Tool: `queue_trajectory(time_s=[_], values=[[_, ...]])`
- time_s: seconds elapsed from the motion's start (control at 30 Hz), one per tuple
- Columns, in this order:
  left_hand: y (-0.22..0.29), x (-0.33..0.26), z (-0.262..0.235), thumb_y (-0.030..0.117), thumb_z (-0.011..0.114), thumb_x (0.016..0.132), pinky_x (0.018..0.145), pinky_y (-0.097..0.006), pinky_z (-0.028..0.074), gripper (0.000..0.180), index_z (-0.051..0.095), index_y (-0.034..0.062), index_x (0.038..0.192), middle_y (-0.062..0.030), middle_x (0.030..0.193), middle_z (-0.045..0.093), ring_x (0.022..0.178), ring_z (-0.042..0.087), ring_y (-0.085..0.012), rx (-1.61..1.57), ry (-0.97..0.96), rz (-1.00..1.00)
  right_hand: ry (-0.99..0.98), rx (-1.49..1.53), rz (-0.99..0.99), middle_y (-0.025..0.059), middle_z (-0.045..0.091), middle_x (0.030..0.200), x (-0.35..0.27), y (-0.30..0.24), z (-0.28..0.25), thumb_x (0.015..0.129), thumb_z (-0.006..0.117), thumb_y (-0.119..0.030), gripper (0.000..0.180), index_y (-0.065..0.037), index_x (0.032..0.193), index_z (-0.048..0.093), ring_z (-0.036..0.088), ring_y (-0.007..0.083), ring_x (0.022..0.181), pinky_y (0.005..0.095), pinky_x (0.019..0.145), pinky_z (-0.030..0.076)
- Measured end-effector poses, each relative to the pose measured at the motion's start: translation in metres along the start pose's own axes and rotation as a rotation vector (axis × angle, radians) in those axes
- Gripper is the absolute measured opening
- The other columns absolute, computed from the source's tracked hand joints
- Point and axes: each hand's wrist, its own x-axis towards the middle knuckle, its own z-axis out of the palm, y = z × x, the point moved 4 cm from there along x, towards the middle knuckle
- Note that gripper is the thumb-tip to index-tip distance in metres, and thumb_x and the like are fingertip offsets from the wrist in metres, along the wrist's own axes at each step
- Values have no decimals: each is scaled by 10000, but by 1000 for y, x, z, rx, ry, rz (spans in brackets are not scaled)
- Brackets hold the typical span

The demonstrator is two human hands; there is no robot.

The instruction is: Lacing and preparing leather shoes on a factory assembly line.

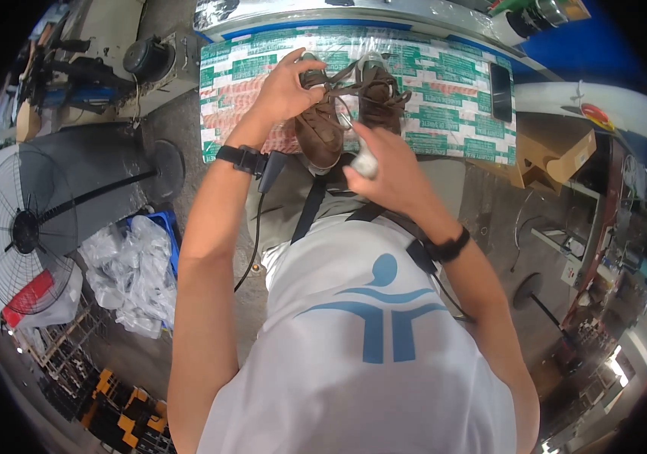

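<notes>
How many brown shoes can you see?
2. One brown shoe is held by the left hand; the other shoe is just to its right, near the right hand. More could hide in the clutter.

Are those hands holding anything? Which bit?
The left hand holds one brown shoe near its ankle opening; the right hand holds a tool by its pale handle.

A table (448, 64) is carrying two brown shoes (381, 113) near its middle; a phone (500, 92) is lying toward its right end.
</notes>
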Motion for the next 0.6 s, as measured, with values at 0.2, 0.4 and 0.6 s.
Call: queue_trajectory(time_s=[0.2, 0.4, 0.6], values=[[-5, -4, 2, 143, 818, 821, 1193, -451, 441, 538, 749, 162, 1354, -279, 1681, 383, 1538, 432, -416, -89, -9, 39, -51, -20, 18, 202, 702, 1057, 3, 9, 15, 790, 828, -376, 728, 68, 1338, 651, 671, 402, 973, 489, 871, 513], [1, -12, 25, 216, 885, 797, 1256, -461, 354, 835, 534, 18, 1528, -306, 1620, 437, 1520, 421, -440, 90, 140, 130, 93, 17, 30, 192, 671, 1034, -11, -2, -1, 792, 829, -352, 757, 54, 1392, 612, 646, 390, 987, 491, 884, 505], [24, -48, 59, 210, 935, 768, 1224, -454, 381, 1067, 332, -47, 1611, -311, 1558, 470, 1454, 477, -422, -47, 376, -83, 432, -215, 130, 189, 649, 1082, -23, 77, -43, 817, 827, -396, 838, 36, 1474, 538, 623, 383, 989, 502, 880, 490]])
